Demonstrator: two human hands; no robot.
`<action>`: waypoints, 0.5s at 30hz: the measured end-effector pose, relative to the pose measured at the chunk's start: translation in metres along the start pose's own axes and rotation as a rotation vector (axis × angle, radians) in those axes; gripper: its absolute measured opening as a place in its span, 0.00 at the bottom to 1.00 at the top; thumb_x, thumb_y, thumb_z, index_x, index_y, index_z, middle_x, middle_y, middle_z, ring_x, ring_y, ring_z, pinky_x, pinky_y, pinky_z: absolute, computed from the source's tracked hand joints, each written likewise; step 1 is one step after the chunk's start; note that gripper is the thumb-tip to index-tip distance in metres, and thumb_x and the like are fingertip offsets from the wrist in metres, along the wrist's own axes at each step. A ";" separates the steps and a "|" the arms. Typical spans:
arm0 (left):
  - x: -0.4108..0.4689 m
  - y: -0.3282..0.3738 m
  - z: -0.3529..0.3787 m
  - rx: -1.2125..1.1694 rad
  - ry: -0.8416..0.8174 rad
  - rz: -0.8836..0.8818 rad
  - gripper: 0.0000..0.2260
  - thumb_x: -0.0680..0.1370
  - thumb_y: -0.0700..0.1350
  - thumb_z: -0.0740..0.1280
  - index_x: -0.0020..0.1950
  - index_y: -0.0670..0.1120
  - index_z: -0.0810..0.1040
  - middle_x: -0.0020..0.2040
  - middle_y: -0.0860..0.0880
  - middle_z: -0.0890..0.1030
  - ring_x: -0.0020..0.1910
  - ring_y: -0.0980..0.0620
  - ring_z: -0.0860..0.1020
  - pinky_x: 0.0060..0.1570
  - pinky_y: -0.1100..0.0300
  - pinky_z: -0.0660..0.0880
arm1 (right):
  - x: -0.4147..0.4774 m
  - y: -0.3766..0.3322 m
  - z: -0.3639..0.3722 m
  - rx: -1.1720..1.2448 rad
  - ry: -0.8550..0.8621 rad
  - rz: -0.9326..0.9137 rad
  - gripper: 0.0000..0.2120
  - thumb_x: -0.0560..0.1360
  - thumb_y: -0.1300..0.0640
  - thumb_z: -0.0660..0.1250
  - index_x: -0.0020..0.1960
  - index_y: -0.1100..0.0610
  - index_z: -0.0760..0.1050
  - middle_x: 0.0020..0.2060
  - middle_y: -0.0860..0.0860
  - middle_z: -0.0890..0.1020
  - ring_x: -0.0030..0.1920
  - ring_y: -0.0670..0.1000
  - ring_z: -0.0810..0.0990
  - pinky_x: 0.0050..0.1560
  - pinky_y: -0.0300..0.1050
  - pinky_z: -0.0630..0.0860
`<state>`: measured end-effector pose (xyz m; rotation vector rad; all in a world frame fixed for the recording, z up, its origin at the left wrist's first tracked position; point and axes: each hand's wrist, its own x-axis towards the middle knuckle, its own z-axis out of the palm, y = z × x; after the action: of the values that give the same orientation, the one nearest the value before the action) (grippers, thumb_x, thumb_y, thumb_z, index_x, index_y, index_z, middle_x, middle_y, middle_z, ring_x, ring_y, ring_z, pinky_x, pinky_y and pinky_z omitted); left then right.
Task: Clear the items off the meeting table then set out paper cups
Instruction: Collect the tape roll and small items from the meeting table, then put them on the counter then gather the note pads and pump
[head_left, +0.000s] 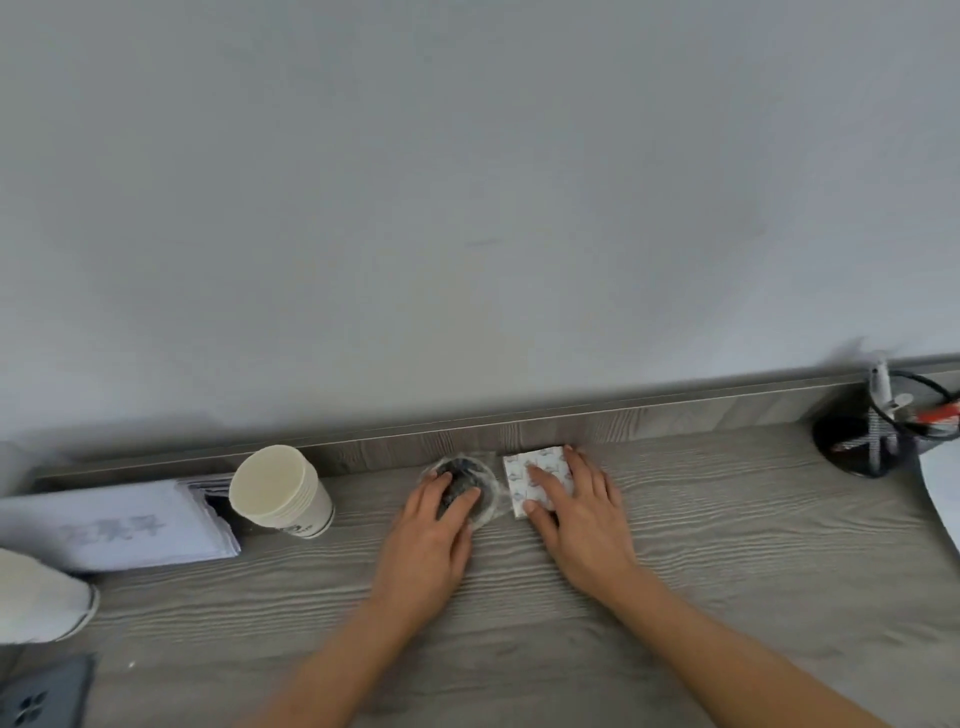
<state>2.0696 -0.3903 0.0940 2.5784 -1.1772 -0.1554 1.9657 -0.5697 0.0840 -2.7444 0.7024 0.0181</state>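
Note:
My left hand (434, 535) rests on a clear round dish with something dark in it (475, 480), its fingers curled over the dish. My right hand (576, 514) lies flat on a small white patterned tissue pack (524, 467), thumb at the pack's near edge. Both items sit on the grey wood-grain table (727, 545) close to its back rail. A stack of paper cups (280, 493) lies tilted to the left, its open mouth towards me. Another white cup (41, 597) lies at the far left edge.
A pile of white papers (119, 525) lies left of the cup stack. A black mesh pen holder (883, 431) with pens stands at the back right, a white sheet (943, 488) beside it. A dark socket panel (41, 696) sits at the bottom left. The grey wall rises behind the rail.

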 end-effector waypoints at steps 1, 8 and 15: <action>0.001 0.001 -0.007 -0.007 -0.018 0.008 0.18 0.77 0.50 0.60 0.66 0.49 0.74 0.68 0.43 0.74 0.66 0.42 0.73 0.61 0.47 0.76 | -0.002 -0.001 -0.007 0.033 -0.035 0.007 0.28 0.77 0.37 0.49 0.74 0.45 0.64 0.75 0.58 0.64 0.75 0.59 0.61 0.73 0.57 0.60; 0.011 0.012 -0.059 -0.078 -0.035 0.078 0.16 0.78 0.51 0.63 0.64 0.50 0.75 0.60 0.49 0.75 0.58 0.48 0.73 0.55 0.55 0.70 | -0.067 0.014 -0.069 0.636 -0.199 0.274 0.23 0.77 0.49 0.67 0.70 0.53 0.70 0.54 0.50 0.81 0.54 0.48 0.80 0.58 0.45 0.77; -0.030 0.021 -0.061 -0.587 -0.536 0.044 0.14 0.76 0.50 0.69 0.61 0.51 0.76 0.53 0.50 0.80 0.53 0.51 0.78 0.52 0.60 0.74 | -0.224 0.033 -0.078 0.774 -0.091 0.576 0.13 0.77 0.50 0.66 0.60 0.49 0.77 0.50 0.46 0.84 0.50 0.43 0.83 0.53 0.42 0.80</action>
<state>2.0483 -0.3673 0.1577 2.0328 -1.1231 -1.0617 1.7483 -0.5159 0.1680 -1.7442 1.1543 -0.0026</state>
